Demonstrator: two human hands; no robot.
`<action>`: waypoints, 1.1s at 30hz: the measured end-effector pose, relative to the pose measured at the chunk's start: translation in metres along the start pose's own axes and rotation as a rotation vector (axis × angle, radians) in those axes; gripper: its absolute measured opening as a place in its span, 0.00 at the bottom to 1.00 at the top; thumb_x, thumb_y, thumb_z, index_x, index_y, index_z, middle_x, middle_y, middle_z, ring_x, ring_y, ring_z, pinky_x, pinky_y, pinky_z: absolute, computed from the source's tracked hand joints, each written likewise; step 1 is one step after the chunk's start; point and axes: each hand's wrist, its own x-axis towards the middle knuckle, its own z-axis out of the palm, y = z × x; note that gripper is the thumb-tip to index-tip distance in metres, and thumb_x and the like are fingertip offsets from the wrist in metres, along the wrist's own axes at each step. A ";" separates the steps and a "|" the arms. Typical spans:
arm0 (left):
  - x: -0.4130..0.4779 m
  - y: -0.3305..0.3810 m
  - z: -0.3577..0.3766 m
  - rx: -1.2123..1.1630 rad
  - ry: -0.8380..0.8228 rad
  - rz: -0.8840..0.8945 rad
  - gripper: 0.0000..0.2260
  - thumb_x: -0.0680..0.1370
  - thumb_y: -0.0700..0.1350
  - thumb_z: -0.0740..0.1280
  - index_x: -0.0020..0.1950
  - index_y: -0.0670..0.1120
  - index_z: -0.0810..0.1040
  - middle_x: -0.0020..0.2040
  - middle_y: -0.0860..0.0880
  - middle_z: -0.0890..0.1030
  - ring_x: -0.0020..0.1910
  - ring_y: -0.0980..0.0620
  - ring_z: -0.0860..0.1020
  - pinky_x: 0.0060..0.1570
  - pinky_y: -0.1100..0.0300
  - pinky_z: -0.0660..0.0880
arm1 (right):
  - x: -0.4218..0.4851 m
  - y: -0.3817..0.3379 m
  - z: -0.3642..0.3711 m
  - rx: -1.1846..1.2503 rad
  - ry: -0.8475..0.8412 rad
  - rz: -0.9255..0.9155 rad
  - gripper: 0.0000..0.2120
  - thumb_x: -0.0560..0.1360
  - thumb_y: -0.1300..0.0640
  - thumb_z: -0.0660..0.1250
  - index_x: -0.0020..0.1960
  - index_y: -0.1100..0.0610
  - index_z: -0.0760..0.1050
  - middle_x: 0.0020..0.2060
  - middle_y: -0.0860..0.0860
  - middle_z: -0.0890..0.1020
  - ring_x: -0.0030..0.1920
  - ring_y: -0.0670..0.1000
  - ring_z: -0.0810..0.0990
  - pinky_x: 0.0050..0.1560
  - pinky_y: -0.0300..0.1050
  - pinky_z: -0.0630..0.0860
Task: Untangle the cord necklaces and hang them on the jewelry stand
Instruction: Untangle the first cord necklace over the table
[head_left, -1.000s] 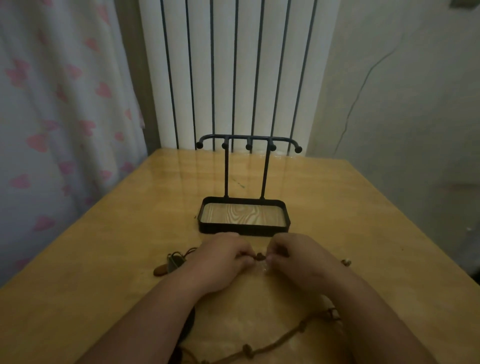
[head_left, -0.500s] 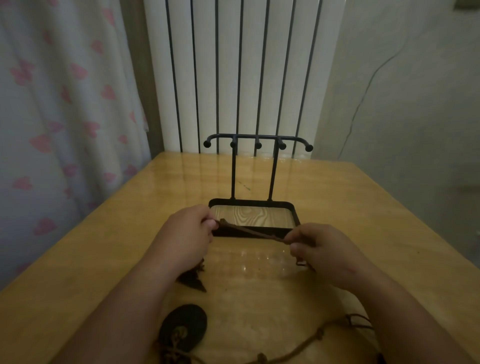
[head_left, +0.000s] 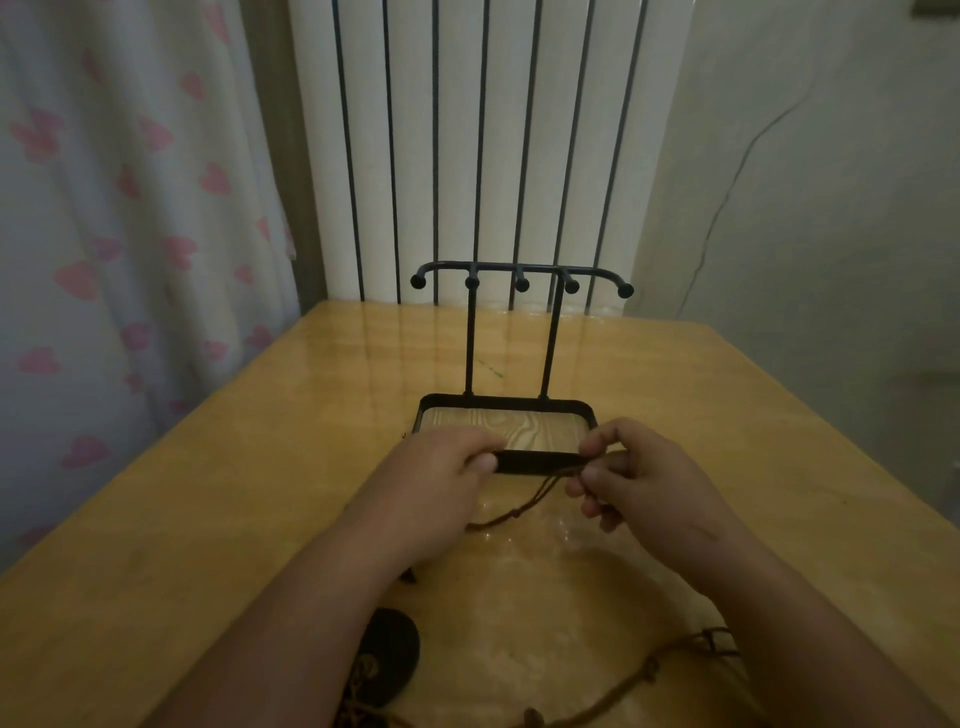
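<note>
Jewelry stand: black metal, upright at the centre of the wooden worktop; five ball-tipped pegs on the top bar, all bare; rectangular tray base with wood-grain floor.

Left hand: just in front of the tray's near rim, fingers curled closed; what they grip cannot be told.

Right hand: beside the tray's near right corner, thumb and forefinger pinched on a brown cord necklace, which drops from the pinch and trails on the worktop toward the left hand.

Second knotted brown cord: lies along the near edge, between the forearms.

Dark oval pendant: flat on the worktop by the left forearm.
</note>
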 end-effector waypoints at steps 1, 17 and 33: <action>0.002 0.001 0.005 -0.033 -0.048 0.022 0.16 0.83 0.49 0.59 0.71 0.56 0.71 0.68 0.56 0.74 0.65 0.59 0.71 0.63 0.61 0.69 | 0.000 0.000 0.000 0.008 0.001 -0.013 0.06 0.78 0.67 0.61 0.52 0.58 0.72 0.37 0.56 0.84 0.31 0.46 0.79 0.32 0.39 0.76; 0.003 -0.005 0.003 -0.711 -0.256 -0.181 0.09 0.79 0.35 0.65 0.55 0.46 0.79 0.44 0.47 0.86 0.42 0.51 0.83 0.46 0.56 0.79 | 0.003 0.007 0.002 -0.238 0.219 -0.158 0.06 0.75 0.58 0.66 0.43 0.47 0.75 0.37 0.46 0.81 0.38 0.47 0.78 0.35 0.41 0.75; -0.001 0.003 0.002 -0.782 -0.078 -0.134 0.08 0.75 0.39 0.70 0.51 0.49 0.81 0.43 0.50 0.87 0.40 0.53 0.80 0.41 0.56 0.71 | -0.009 -0.009 0.010 -0.177 0.276 -0.443 0.05 0.71 0.55 0.68 0.40 0.45 0.77 0.33 0.41 0.76 0.37 0.38 0.74 0.36 0.28 0.70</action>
